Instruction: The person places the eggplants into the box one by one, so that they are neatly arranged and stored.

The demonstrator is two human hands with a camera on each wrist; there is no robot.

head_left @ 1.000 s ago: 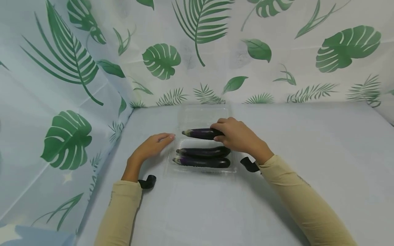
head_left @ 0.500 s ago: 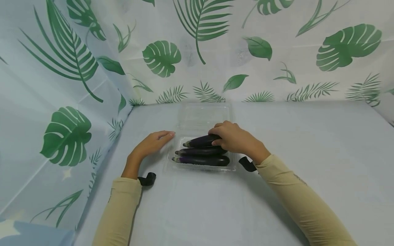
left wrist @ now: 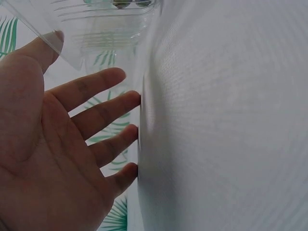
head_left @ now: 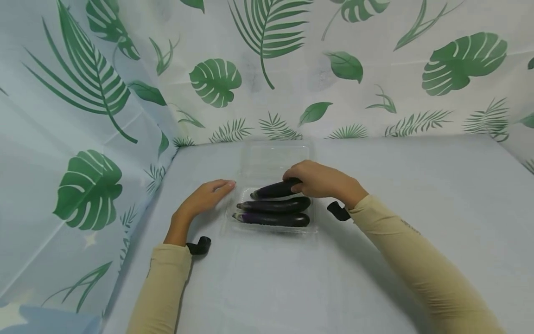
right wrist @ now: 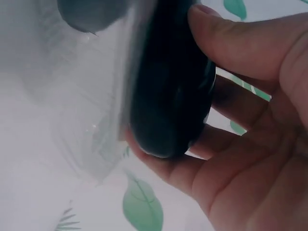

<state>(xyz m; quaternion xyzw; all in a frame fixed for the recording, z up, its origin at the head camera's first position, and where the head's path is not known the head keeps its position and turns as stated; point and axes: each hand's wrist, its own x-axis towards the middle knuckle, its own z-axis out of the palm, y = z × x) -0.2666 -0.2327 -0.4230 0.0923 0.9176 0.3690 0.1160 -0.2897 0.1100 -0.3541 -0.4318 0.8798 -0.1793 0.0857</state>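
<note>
A clear plastic container [head_left: 277, 229] stands on the white surface with two dark purple eggplants lying side by side in it, a middle eggplant [head_left: 275, 205] and a front eggplant [head_left: 271, 219]. My right hand [head_left: 323, 178] grips a third eggplant [head_left: 273, 189] near its rounded end, at the back of the container, its stem end pointing left and slightly toward me. In the right wrist view, thumb and fingers wrap that eggplant [right wrist: 171, 96]. At the container's left side is my left hand [head_left: 204, 199], fingers extended; the left wrist view shows its thumb [left wrist: 50, 41] at the clear plastic.
The container's clear lid [head_left: 275, 155] lies folded back behind it. Leaf-printed cloth [head_left: 350, 65] hangs at the back and left [head_left: 89, 190]. Black wrist-worn pieces [head_left: 339, 211] project from both sleeves.
The right hand has lowered the gripped eggplant from behind and above into the container's back part, tilting its stem end toward me, then shifted it slightly right. The left hand has stayed nearly still.
</note>
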